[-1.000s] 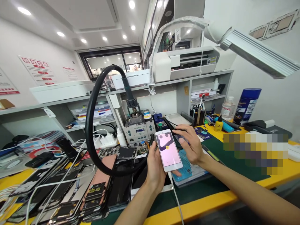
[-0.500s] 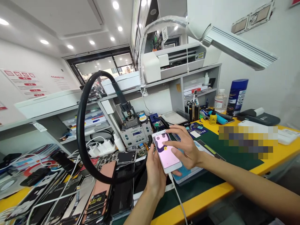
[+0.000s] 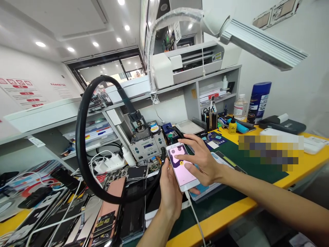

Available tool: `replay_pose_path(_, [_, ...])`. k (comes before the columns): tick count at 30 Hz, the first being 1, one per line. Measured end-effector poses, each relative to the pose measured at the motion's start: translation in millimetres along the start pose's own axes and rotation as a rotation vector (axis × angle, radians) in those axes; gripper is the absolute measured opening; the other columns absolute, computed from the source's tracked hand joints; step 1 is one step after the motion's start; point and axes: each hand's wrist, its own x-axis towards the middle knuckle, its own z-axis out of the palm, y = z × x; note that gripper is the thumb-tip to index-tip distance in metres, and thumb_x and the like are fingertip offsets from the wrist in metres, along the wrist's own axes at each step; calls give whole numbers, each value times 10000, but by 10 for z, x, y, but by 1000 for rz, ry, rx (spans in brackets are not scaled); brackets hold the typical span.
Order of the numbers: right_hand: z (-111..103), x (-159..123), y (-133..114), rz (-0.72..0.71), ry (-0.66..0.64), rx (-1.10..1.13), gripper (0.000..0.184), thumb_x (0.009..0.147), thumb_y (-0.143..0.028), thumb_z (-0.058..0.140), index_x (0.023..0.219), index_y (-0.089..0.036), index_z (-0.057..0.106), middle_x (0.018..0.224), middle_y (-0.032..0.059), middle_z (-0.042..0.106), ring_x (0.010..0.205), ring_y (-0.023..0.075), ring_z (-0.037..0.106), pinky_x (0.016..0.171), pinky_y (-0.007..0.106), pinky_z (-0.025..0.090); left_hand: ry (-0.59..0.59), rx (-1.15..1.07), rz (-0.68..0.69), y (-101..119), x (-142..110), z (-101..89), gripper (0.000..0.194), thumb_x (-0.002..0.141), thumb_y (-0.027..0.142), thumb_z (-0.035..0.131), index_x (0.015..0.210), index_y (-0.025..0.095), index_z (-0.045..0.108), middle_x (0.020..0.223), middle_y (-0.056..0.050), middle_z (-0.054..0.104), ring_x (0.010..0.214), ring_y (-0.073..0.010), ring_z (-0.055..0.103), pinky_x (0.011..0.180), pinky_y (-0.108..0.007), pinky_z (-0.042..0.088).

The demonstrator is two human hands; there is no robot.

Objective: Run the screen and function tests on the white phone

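Note:
A white smartphone (image 3: 183,176) with a lit pink screen is held tilted above the green mat (image 3: 259,164). My left hand (image 3: 169,192) cradles it from below, thumb along its left edge. Over the screen, my right hand (image 3: 203,161) has its fingers spread, the index fingertip at or just above the glass; whether it touches I cannot tell. A white cable (image 3: 195,214) runs from the phone's bottom end down past the table edge. Beneath the phone, a blue and clear case-like item (image 3: 208,190) lies partly hidden by my right hand.
Several dismantled phones and parts lie at left, including a pink back panel (image 3: 114,193). A thick black hose (image 3: 80,137) loops up from the rework station (image 3: 149,147). A yellow bottle (image 3: 232,127) and blue spray can (image 3: 259,103) stand at right. A lamp (image 3: 267,43) hangs overhead.
The camera view has shifted slightly. My right index finger has moved a little to the left over the screen. My left hand keeps its hold on the phone.

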Motion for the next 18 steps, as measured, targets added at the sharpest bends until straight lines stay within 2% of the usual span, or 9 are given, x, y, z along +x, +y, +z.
replay_pose_path(9, [-16,-21,32,-5,29,-5,321,844,-200,545,1081,-222,761,1428,129,522,1403,389,388,1117,664,337,8,1,-1,7,-17,17,632,981,586,436,1457,180,531,1118,-129,728,919,-298,702,684,-387,607])
replay_pose_path(18, [-40,6,60,-7,94,-18,300,853,-191,540,1035,-220,777,1364,127,587,1352,379,450,1089,663,374,22,-17,-5,7,-19,7,647,959,605,477,1433,172,556,1201,-126,703,969,-297,682,698,-369,606])
